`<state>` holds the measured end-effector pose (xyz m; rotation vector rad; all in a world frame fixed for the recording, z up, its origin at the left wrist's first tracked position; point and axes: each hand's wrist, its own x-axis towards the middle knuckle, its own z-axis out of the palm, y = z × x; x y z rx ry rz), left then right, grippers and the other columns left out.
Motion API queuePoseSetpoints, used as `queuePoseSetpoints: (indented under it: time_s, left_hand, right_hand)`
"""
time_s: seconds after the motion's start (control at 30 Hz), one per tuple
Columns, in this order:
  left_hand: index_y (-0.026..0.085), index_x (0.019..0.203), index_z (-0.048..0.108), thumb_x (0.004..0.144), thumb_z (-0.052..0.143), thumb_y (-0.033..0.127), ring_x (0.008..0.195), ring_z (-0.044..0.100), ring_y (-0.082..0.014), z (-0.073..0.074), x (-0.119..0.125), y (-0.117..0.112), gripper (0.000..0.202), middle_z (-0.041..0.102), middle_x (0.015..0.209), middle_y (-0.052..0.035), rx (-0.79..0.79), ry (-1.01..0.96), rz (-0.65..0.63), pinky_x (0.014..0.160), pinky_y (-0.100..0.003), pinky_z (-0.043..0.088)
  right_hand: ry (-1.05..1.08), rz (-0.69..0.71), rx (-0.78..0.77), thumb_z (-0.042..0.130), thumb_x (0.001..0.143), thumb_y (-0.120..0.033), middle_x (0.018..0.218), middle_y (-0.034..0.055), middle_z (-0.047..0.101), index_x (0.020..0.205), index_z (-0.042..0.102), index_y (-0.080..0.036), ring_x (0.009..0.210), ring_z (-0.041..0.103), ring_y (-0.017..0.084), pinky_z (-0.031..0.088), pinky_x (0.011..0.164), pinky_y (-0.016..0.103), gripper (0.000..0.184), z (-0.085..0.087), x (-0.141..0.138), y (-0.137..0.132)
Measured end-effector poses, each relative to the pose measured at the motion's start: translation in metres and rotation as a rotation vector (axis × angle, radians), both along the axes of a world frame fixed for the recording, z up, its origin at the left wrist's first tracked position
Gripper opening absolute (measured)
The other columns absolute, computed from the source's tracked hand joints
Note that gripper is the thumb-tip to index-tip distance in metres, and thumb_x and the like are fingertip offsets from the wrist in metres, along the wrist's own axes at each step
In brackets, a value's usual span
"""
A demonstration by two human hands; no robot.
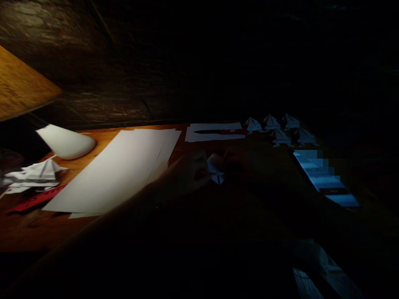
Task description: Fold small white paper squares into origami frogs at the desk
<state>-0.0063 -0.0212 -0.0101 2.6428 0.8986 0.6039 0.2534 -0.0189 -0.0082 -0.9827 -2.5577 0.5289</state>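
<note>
A small piece of folded white paper (215,169) is between my two hands above the dark wooden table. My left hand (195,167) is closed, its curled fingers at the paper's left edge. On the paper's other side is my right hand (238,162), also closed, in deep shadow; its fingertips are hard to make out. Beyond the hands, a knife (218,132) with a dark blade and red handle lies on a small stack of white paper pieces (195,126). Several folded paper figures (269,122) stand in two rows at the back right.
Large white sheets (121,166) lie to the left. Beyond them are a white rounded lamp base (67,141) and a lampshade (25,87). A crumpled-looking folded paper (37,174) and a red ruler-like strip (37,199) lie far left. A lit screen (324,178) is at right.
</note>
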Motion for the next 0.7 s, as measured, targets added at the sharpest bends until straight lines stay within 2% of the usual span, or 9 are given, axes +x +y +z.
queuePoseSetpoints:
  time_s: [0.17,0.27,0.4,0.53,0.63,0.7]
  left_hand:
    - [0.016,0.082,0.064,0.089,0.066,0.022,0.082,0.058,-0.0150,0.001,0.000,-0.002,0.010,0.057,0.094,-0.0037,-0.034,0.012,0.001,0.070,-0.028,0.045]
    - [0.016,0.081,0.064,0.089,0.065,0.022,0.083,0.058,-0.0147,0.000,0.002,-0.002,0.010,0.057,0.094,-0.0037,-0.091,-0.008,0.020,0.071,-0.028,0.046]
    - [0.017,0.076,0.066,0.086,0.066,0.023,0.079,0.056,-0.0139,-0.004,0.004,0.001,0.012,0.057,0.090,-0.0033,-0.162,-0.071,0.069,0.067,-0.027,0.044]
    - [0.017,0.074,0.066,0.085,0.066,0.027,0.072,0.054,-0.0124,-0.007,0.005,0.002,0.015,0.058,0.086,-0.0029,-0.196,-0.081,0.110,0.062,-0.027,0.041]
    - [0.017,0.084,0.066,0.084,0.065,0.023,0.079,0.057,-0.0145,-0.007,0.008,-0.001,0.006,0.060,0.090,-0.0037,-0.139,-0.064,0.075,0.067,-0.028,0.044]
    - [0.019,0.097,0.069,0.086,0.065,0.024,0.087,0.060,-0.0171,-0.005,0.012,-0.004,0.013,0.064,0.096,-0.0044,-0.107,-0.049,0.060,0.075,-0.031,0.047]
  right_hand:
    - [-0.048,0.007,0.055,0.065,0.091,-0.024,0.107,0.0084,0.065,0.098,0.073,-0.017,0.090,0.060,0.020,0.046,0.076,0.033,0.013,0.007,-0.005,-0.005]
    - [-0.078,-0.039,0.068,0.063,0.091,-0.025,0.108,0.0090,0.065,0.098,0.073,-0.016,0.086,0.059,0.020,0.044,0.073,0.033,0.015,0.010,-0.007,-0.009]
    - [-0.060,-0.126,0.041,0.064,0.088,-0.024,0.103,0.0097,0.064,0.090,0.071,-0.015,0.079,0.057,0.018,0.042,0.067,0.032,0.012,0.010,-0.010,-0.011]
    - [-0.001,-0.161,-0.027,0.065,0.086,-0.022,0.101,0.0096,0.064,0.083,0.069,-0.015,0.080,0.058,0.018,0.043,0.067,0.031,0.008,0.003,-0.010,-0.008]
    - [0.023,-0.163,-0.068,0.069,0.083,-0.022,0.099,0.0080,0.064,0.086,0.068,-0.016,0.079,0.058,0.017,0.044,0.067,0.030,0.007,-0.001,-0.008,-0.006]
    - [0.008,-0.136,-0.069,0.069,0.083,-0.021,0.101,0.0083,0.064,0.089,0.068,-0.015,0.080,0.058,0.017,0.044,0.067,0.030,0.008,0.000,-0.007,-0.005]
